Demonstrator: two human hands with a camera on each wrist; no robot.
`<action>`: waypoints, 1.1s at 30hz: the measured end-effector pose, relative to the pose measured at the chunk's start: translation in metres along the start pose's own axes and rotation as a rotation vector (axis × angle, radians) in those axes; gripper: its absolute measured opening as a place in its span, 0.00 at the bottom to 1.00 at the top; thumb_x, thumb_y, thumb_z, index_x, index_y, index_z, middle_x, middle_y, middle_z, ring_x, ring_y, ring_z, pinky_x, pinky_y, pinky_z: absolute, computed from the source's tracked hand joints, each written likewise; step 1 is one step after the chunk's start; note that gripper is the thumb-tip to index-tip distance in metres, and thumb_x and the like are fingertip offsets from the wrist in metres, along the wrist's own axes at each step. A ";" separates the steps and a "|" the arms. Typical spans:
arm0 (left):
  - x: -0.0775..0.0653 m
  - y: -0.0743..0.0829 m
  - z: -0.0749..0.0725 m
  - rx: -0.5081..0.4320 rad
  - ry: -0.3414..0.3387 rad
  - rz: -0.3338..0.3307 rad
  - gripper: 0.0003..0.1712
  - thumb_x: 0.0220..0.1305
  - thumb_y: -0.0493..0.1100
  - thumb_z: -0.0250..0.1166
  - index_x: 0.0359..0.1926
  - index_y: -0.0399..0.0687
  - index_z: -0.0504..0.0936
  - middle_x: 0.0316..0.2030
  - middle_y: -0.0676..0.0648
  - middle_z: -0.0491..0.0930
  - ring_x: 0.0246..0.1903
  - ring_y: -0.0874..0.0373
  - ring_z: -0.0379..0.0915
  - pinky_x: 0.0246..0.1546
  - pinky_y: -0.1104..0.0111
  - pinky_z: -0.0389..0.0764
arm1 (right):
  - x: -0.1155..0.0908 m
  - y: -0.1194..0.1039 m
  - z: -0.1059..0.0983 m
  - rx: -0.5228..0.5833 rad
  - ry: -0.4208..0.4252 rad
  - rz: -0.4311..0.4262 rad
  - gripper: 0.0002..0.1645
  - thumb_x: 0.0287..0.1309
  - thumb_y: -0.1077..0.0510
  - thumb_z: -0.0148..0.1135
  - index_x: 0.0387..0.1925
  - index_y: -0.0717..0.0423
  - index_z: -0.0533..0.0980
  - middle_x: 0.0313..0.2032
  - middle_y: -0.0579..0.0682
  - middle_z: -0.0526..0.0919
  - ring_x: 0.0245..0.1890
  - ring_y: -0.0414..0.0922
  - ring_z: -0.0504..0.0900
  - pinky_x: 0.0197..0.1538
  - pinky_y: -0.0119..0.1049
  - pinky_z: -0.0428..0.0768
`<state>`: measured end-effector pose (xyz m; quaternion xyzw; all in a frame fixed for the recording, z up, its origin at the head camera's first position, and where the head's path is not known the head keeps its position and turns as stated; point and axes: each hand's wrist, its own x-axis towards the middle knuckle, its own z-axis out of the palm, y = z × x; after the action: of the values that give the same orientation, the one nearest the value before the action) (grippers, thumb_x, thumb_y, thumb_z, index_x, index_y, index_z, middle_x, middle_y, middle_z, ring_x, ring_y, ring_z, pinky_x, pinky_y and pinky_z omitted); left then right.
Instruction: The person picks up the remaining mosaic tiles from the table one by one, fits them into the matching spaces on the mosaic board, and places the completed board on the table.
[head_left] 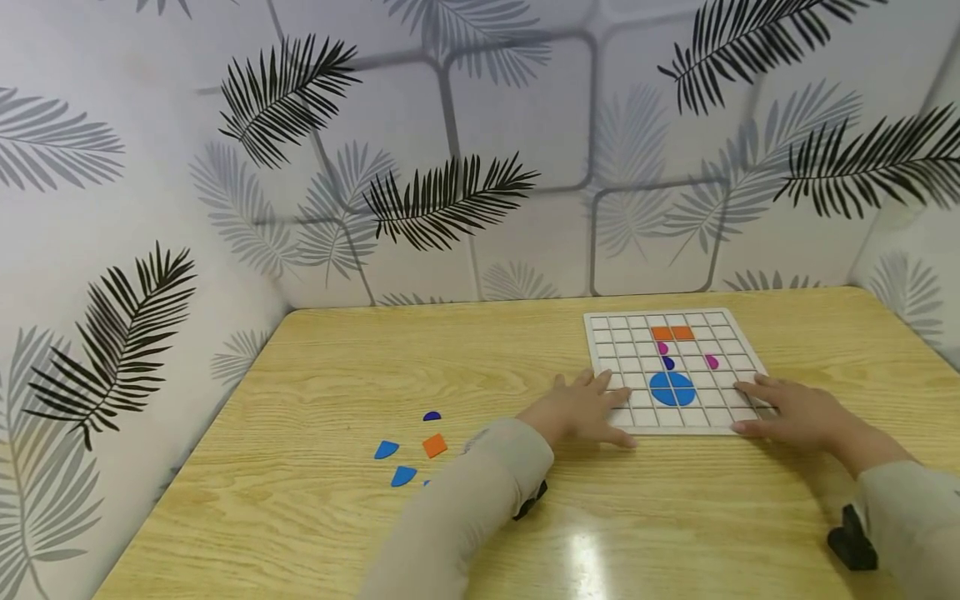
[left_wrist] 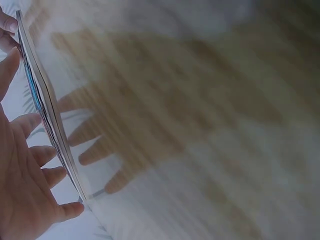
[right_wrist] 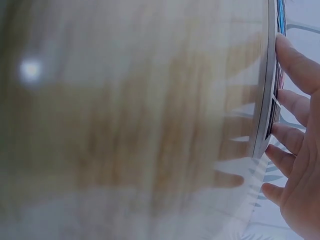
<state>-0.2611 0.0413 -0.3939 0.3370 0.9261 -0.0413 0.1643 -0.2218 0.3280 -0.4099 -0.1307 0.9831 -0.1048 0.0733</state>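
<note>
A white grid board [head_left: 617, 348] lies on the table. On its squares sit two orange squares [head_left: 672, 333], two magenta half-round pieces [head_left: 712, 362], a dark blue half-round piece [head_left: 668, 363] and a blue circle [head_left: 672, 389] made of quarter pieces. My left hand [head_left: 588, 410], fingers spread, rests at the board's lower left edge with fingertips over the rim. At the lower right edge, my right hand [head_left: 798, 412] touches the rim with extended fingers. Both wrist views show the board's thin side [left_wrist: 50, 107] edge-on beside the fingers; neither hand wraps round it.
Left of the board, loose on the wooden table [head_left: 315, 392], lie an orange square [head_left: 434, 446], blue quarter pieces [head_left: 386, 450] and a dark blue half-round [head_left: 432, 416]. My left sleeve [head_left: 465, 500] partly covers another blue piece. A leaf-patterned wall [head_left: 525, 242] stands behind the table.
</note>
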 end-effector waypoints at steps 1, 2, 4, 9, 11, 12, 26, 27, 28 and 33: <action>0.001 0.001 0.000 0.001 -0.002 -0.005 0.46 0.45 0.77 0.42 0.64 0.71 0.42 0.65 0.54 0.37 0.63 0.54 0.31 0.57 0.50 0.42 | 0.000 0.000 0.000 0.005 -0.003 0.004 0.47 0.45 0.31 0.51 0.56 0.63 0.63 0.54 0.73 0.58 0.51 0.70 0.57 0.45 0.63 0.58; 0.003 0.001 0.000 0.002 -0.004 -0.010 0.45 0.45 0.77 0.42 0.64 0.71 0.42 0.65 0.54 0.37 0.63 0.55 0.31 0.57 0.50 0.42 | 0.000 0.000 0.000 0.010 -0.007 0.007 0.48 0.44 0.30 0.51 0.56 0.64 0.63 0.54 0.73 0.58 0.51 0.70 0.57 0.45 0.63 0.58; 0.005 0.002 -0.001 0.000 -0.008 -0.017 0.45 0.45 0.77 0.41 0.64 0.72 0.42 0.65 0.55 0.37 0.63 0.56 0.31 0.58 0.52 0.41 | 0.000 -0.001 -0.001 0.015 -0.012 0.010 0.49 0.44 0.30 0.51 0.56 0.64 0.63 0.54 0.73 0.58 0.51 0.70 0.56 0.45 0.63 0.58; 0.009 0.005 -0.003 -0.020 -0.018 -0.033 0.42 0.48 0.75 0.42 0.64 0.73 0.42 0.65 0.55 0.38 0.63 0.58 0.32 0.58 0.54 0.39 | 0.000 0.000 -0.001 0.038 -0.014 0.004 0.50 0.42 0.30 0.52 0.55 0.65 0.63 0.54 0.73 0.58 0.51 0.70 0.56 0.46 0.62 0.58; 0.010 0.005 -0.003 -0.026 -0.019 -0.042 0.41 0.49 0.74 0.42 0.64 0.73 0.43 0.65 0.56 0.38 0.63 0.59 0.32 0.59 0.55 0.38 | 0.000 0.000 0.000 0.053 -0.020 0.002 0.50 0.42 0.30 0.53 0.56 0.65 0.63 0.54 0.73 0.58 0.51 0.70 0.56 0.46 0.62 0.58; 0.010 0.005 -0.003 -0.023 -0.018 -0.043 0.41 0.49 0.73 0.42 0.64 0.73 0.43 0.65 0.55 0.39 0.63 0.59 0.32 0.59 0.56 0.38 | 0.000 0.001 0.000 0.061 -0.022 0.004 0.51 0.41 0.29 0.52 0.56 0.65 0.63 0.54 0.73 0.58 0.52 0.70 0.56 0.46 0.62 0.58; 0.009 0.008 -0.005 -0.018 -0.036 -0.049 0.39 0.50 0.72 0.43 0.63 0.74 0.43 0.65 0.56 0.37 0.63 0.60 0.32 0.59 0.56 0.39 | -0.005 -0.001 -0.002 0.070 -0.011 -0.011 0.51 0.42 0.30 0.53 0.55 0.67 0.63 0.54 0.74 0.58 0.52 0.69 0.56 0.47 0.61 0.58; 0.009 0.008 -0.005 -0.012 -0.038 -0.049 0.40 0.50 0.73 0.42 0.63 0.75 0.43 0.65 0.56 0.37 0.63 0.60 0.32 0.59 0.56 0.40 | -0.005 -0.001 -0.001 0.070 -0.009 -0.015 0.50 0.42 0.30 0.53 0.55 0.67 0.63 0.54 0.74 0.58 0.52 0.69 0.56 0.47 0.61 0.58; 0.008 0.007 -0.004 -0.006 -0.042 -0.049 0.40 0.50 0.73 0.42 0.63 0.75 0.43 0.65 0.56 0.37 0.63 0.60 0.32 0.59 0.57 0.39 | -0.004 -0.002 0.000 0.068 -0.007 -0.018 0.50 0.42 0.30 0.53 0.55 0.66 0.63 0.54 0.74 0.58 0.52 0.69 0.56 0.47 0.61 0.58; 0.003 0.000 -0.002 0.015 -0.049 -0.042 0.40 0.50 0.73 0.40 0.63 0.74 0.42 0.65 0.56 0.36 0.63 0.60 0.31 0.59 0.57 0.39 | 0.000 -0.008 0.006 0.048 0.001 -0.024 0.50 0.43 0.30 0.52 0.55 0.65 0.64 0.54 0.73 0.59 0.52 0.69 0.57 0.46 0.60 0.60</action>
<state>-0.2636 0.0431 -0.3927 0.3178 0.9283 -0.0598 0.1835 -0.2188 0.3195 -0.4140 -0.1405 0.9787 -0.1293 0.0749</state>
